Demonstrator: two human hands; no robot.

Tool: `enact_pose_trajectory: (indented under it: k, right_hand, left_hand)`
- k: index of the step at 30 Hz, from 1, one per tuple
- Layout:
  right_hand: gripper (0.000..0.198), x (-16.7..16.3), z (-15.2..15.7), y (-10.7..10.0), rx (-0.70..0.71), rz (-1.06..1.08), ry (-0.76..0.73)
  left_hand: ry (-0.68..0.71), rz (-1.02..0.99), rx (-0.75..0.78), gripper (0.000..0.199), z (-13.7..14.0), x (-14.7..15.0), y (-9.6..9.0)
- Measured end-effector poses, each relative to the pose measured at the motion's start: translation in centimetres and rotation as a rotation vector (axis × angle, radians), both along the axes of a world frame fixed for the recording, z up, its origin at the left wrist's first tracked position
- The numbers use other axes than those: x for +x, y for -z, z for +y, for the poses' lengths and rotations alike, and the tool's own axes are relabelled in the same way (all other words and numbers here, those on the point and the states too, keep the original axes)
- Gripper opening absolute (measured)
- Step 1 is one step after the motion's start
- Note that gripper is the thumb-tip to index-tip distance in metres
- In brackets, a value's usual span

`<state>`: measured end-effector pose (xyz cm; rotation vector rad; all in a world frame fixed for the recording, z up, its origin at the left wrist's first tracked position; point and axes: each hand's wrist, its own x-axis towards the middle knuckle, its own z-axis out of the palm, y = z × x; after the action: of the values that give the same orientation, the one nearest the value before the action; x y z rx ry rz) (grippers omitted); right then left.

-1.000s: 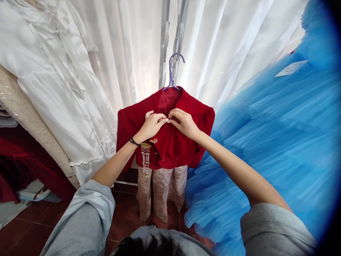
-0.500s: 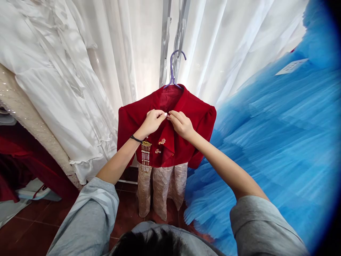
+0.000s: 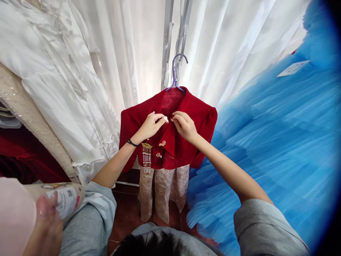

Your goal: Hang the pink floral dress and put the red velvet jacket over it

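A dark red jacket [image 3: 197, 106] hangs upright on a purple hanger [image 3: 174, 69] in front of me. My left hand [image 3: 151, 125] is closed in a pinch on the jacket's front opening, below the collar. Something small and pale shows at its fingertips; whether that is a nail or a pearl button I cannot tell. Opposite it, a small gap away, my right hand [image 3: 185, 127] pinches the other front edge. Below my hands sit pearl-cluster buttons [image 3: 162, 143] and a gold tasselled brooch [image 3: 146, 158]. Shiny pinkish fabric [image 3: 163, 193] hangs under the jacket.
White dresses [image 3: 55, 85] hang at left beside a sequinned cream garment [image 3: 29, 110]. A big blue tulle gown [image 3: 279, 142] fills the right. Behind the jacket are a metal rack [image 3: 167, 42] and white curtains. Another person's hand [image 3: 46, 227] holds a labelled cup [image 3: 65, 201] at lower left.
My hands have drawn slightly apart at the fingertips and shifted a little lower. Another person's hand with a cup has entered at the lower left.
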<state>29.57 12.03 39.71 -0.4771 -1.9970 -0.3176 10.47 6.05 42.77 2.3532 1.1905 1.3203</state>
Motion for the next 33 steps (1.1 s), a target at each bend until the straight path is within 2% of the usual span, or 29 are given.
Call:
enact_pose_trajectory:
  k: [9, 14, 16, 18, 20, 21, 23, 25, 27, 30, 33]
  right_hand:
    - [0.02, -0.1, 0.3, 0.4, 0.005, -0.011, -0.006]
    - [0.018, 0.9, -1.6, -1.0, -0.04, 0.036, -0.051]
    - [0.029, 1.4, -2.5, -1.5, -0.06, 0.046, -0.02]
    - [0.041, 1.7, -3.1, -1.4, -0.07, 0.015, 0.079]
    - [0.03, 1.7, -3.1, -0.8, -0.068, -0.015, 0.2]
    - [0.023, 1.8, -3.0, -0.4, -0.063, -0.026, 0.247]
    - [0.029, 2.3, -2.5, 0.4, -0.044, -0.045, 0.307]
    - [0.037, 3.8, -2.1, 0.7, -0.017, -0.067, 0.345]
    - [0.042, 6.1, -1.6, 0.3, 0.009, -0.059, 0.392]
    - [0.048, 10.1, -0.4, -1.6, 0.012, 0.013, 0.521]
    - [0.044, 13.2, 1.9, -4.6, -0.167, -0.016, 0.66]
  left_hand:
    - [-0.033, 0.082, -0.024, 0.028, 0.5, -0.3, 0.5]
    - [-0.08, -0.095, 0.019, 0.044, -0.3, -1.9, -0.1]
    - [-0.17, -0.067, 0.083, 0.045, -0.9, -2.3, -0.1]
    - [-0.334, 0.054, 0.178, 0.036, -1.4, -1.8, 0.5]
    - [-0.537, 0.132, 0.248, 0.024, -1.6, -0.3, 1.9]
    - [-0.624, 0.143, 0.264, 0.036, -1.6, 0.6, 2.8]
    - [-0.739, 0.159, 0.264, 0.063, -1.3, 2.0, 4.6]
    - [-0.794, 0.192, 0.245, 0.069, -1.1, 2.0, 6.2]
    - [-0.831, 0.213, 0.22, 0.065, -1.3, 0.5, 6.9]
    - [-0.859, 0.251, 0.199, 0.055, -2.1, -3.8, 5.9]
    - [-0.919, 0.289, 0.222, 0.048, -2.2, -8.2, 2.1]
